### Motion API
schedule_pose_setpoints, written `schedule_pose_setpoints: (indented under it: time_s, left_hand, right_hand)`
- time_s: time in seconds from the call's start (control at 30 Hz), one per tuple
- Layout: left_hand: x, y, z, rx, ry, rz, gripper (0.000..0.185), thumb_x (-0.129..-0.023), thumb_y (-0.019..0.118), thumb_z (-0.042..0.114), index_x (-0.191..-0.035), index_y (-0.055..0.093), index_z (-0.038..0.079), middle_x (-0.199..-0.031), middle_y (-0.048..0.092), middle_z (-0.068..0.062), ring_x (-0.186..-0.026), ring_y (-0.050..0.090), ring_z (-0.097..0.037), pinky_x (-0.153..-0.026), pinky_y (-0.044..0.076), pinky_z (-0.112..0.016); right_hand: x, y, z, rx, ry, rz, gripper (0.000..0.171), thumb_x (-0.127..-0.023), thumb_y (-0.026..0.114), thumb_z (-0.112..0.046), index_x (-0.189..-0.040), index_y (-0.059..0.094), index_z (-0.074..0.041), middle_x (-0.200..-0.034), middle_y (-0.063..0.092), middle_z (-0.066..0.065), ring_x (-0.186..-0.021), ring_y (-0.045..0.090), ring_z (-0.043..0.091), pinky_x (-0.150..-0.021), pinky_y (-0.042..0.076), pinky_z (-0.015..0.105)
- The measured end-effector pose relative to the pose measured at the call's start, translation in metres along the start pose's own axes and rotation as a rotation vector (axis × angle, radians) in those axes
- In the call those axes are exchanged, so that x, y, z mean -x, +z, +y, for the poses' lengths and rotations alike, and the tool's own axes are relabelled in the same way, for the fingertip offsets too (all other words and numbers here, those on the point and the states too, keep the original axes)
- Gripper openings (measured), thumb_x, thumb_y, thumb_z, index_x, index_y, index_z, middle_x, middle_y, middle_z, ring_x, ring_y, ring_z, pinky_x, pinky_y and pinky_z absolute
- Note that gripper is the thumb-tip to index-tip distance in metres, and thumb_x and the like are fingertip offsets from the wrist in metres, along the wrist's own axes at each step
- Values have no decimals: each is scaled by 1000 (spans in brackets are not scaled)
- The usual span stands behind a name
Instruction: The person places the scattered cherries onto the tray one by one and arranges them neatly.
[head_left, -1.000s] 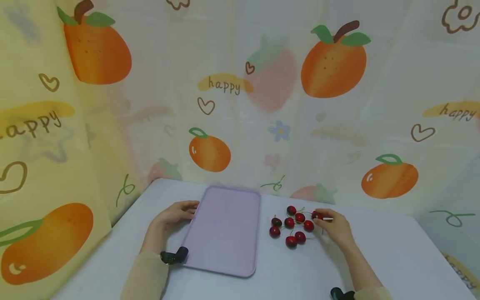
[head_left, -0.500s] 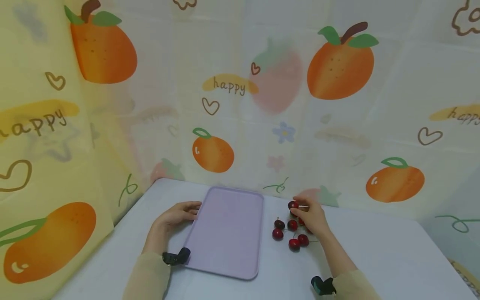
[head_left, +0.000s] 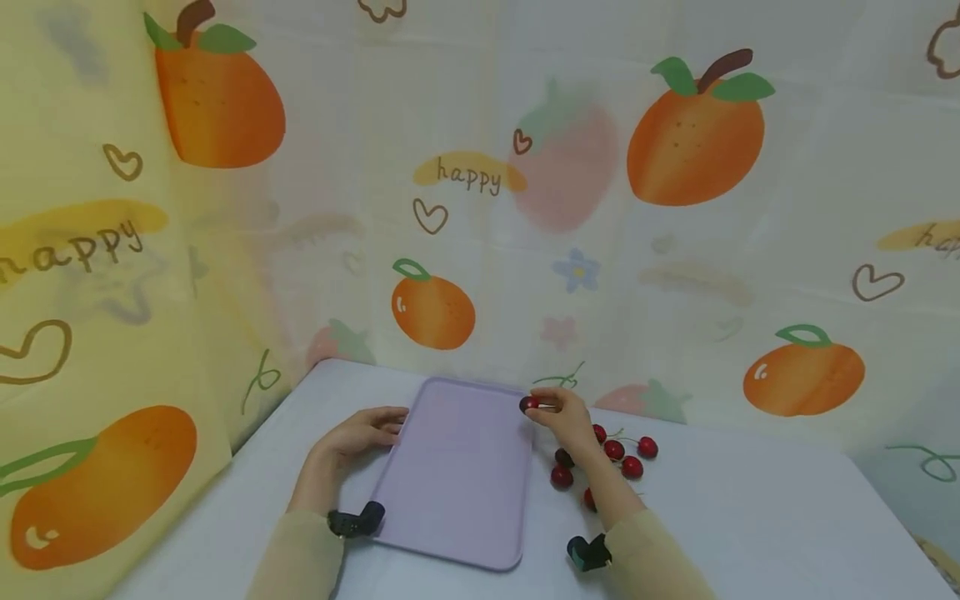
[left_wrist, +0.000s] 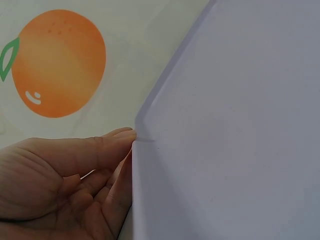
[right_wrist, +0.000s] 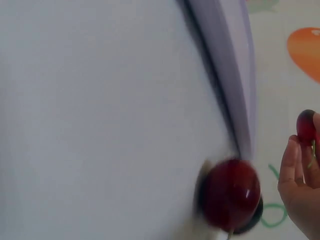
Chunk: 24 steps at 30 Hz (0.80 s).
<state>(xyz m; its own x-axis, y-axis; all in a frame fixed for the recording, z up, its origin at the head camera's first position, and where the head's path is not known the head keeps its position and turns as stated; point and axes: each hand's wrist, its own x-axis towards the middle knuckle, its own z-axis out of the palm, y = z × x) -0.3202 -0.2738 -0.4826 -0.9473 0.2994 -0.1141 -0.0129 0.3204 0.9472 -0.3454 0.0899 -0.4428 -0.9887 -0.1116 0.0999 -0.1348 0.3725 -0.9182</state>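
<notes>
A light purple tray [head_left: 457,475] lies on the white table. My left hand [head_left: 367,433] is at its left edge; in the left wrist view the thumb [left_wrist: 107,150] lies along the rim, its tip at the tray's [left_wrist: 240,110] edge, with the other fingers curled behind. My right hand [head_left: 566,417] pinches a dark red cherry [head_left: 528,405] at the tray's far right corner. Seen from the right wrist, that cherry [right_wrist: 305,126] sits at the fingertips, its green stem hanging toward the palm. Several more cherries [head_left: 632,467] lie right of the tray, some hidden behind the right forearm.
The white table [head_left: 757,508] runs on to the right of the cherries. A cloth printed with fruit [head_left: 465,100] hangs behind the table and along its left side. Each wrist wears a black strapped device [head_left: 356,520].
My right hand has carried the cherry leftward from the group to the tray's far right corner. The left hand has stayed at the tray's edge, and the head view has shifted slightly.
</notes>
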Motion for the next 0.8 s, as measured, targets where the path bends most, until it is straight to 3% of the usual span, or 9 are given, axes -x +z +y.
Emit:
schedule_pose_setpoints:
  time_s: [0.3,0.53,0.8]
  left_hand:
    - [2,1,0,8,-21,42,57,-87,64,1,-141,47,-7,-141,53,-28,-117,59,-21,-86,48,-19]
    - [5,1,0,-3,-14,37,57,-87,64,1,-141,46,-8,-141,53,-29,-114,59,-17,-86,48,-18]
    - [3,3,1,-13,-35,64,56,-87,64,1,-140,50,-4,-140,55,-27,-117,58,-22,-89,48,-22]
  right_hand:
    - [-24,43,-20,-24,-15,-2,34,-83,76,-9,-116,70,-3,-114,72,19,-95,69,22,-80,55,27]
    - [-35,74,-31,6,-67,-17,31,-82,76,-7,-112,72,-1,-110,73,21,-97,70,30,-83,58,33]
    - [-41,107,-33,-78,-58,-35,33,-80,75,0,-112,70,5,-109,73,25,-100,71,36,-81,59,34]
